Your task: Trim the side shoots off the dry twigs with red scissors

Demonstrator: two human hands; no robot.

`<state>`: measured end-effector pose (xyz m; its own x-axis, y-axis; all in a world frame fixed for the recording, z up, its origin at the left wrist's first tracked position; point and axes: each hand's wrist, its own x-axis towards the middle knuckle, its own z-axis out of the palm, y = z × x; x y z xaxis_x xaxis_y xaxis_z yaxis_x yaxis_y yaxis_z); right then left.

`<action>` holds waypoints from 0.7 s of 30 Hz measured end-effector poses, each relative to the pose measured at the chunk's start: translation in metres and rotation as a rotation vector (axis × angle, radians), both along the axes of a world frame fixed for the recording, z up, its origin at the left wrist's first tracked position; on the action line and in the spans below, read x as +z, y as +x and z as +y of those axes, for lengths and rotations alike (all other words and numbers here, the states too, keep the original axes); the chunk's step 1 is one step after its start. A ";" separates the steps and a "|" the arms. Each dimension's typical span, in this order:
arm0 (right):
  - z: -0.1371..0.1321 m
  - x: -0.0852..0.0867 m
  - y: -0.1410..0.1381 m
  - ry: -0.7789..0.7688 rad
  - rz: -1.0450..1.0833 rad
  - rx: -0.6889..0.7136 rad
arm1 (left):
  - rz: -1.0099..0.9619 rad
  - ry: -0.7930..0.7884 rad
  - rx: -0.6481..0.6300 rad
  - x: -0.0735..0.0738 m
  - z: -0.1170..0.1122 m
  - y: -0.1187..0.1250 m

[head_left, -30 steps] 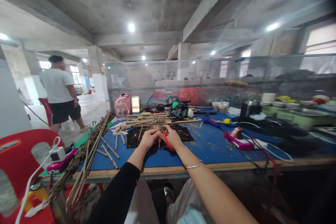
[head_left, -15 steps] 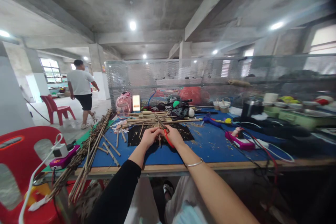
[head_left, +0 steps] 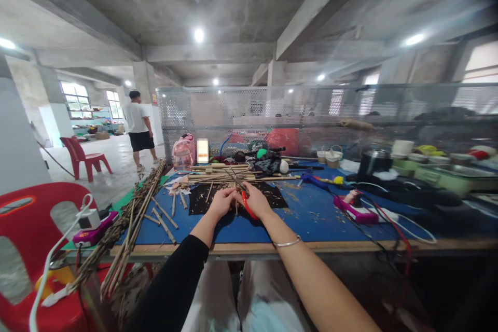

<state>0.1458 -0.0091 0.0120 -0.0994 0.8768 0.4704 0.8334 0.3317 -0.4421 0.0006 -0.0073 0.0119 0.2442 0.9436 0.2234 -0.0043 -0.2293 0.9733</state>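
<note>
My left hand (head_left: 220, 202) and my right hand (head_left: 254, 201) meet over a black mat (head_left: 202, 199) on the blue table top (head_left: 311, 218). The left hand's fingers are closed round thin brown sticks (head_left: 236, 202). My right hand grips a red-handled cutter (head_left: 246, 202), its blade end pointing up and back toward the sticks. A silver bangle (head_left: 287, 243) sits on my right wrist. A pile of long bamboo sticks (head_left: 229, 176) lies just behind both hands.
A bundle of long twigs (head_left: 128, 228) hangs off the table's left edge beside a red plastic chair (head_left: 35, 249). A purple glue gun (head_left: 356, 210) with cables lies at right. A wire mesh screen (head_left: 311, 114) backs the table. A person (head_left: 138, 127) walks away at far left.
My hands have stayed together on the sticks and cutter. The person at the left has walked farther away, toward the back. The camera has tilted slightly.
</note>
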 end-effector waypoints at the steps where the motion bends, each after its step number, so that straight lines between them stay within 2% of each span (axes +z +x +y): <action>1: 0.001 -0.001 0.000 0.011 -0.001 0.007 | 0.011 0.007 0.000 0.000 0.000 0.000; 10: 0.001 -0.001 -0.002 0.013 -0.007 -0.004 | 0.052 0.101 0.024 -0.007 0.005 -0.001; 14: -0.005 0.003 0.000 -0.051 0.018 0.005 | 0.071 0.135 0.022 -0.012 0.010 -0.002; 21: -0.009 0.007 0.000 -0.090 0.010 -0.044 | 0.029 0.107 0.024 -0.014 0.013 -0.003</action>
